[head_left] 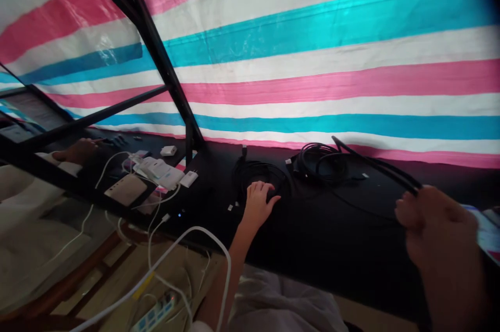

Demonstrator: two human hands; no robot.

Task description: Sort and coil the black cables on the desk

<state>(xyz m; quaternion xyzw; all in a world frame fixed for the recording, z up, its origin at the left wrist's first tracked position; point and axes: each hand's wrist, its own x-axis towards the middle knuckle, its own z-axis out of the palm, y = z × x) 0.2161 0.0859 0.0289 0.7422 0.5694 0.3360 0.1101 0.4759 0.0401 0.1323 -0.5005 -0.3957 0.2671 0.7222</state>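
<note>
My left hand [258, 201] rests on a coil of black cable [280, 169] on the dark table, its thumb and fingers spread apart. Small light-coloured plugs [230, 207] lie beside that coil, near my wrist. Raised at the right, my right hand [437, 233] is closed around a black cable [375, 163], whose doubled length sticks out to the left over the table. Between the two hands, nearer the striped sheet, sits a second black cable coil [318, 162] with a pale connector [288, 162] at its edge. Motion blurs my right hand slightly.
A black metal frame [156, 56] stands at the left before a striped sheet [312, 77]. White chargers [160, 171] and white cables [207, 229] crowd the left side. Another person's hand [82, 151] is beyond the frame. A power strip [156, 316] lies below.
</note>
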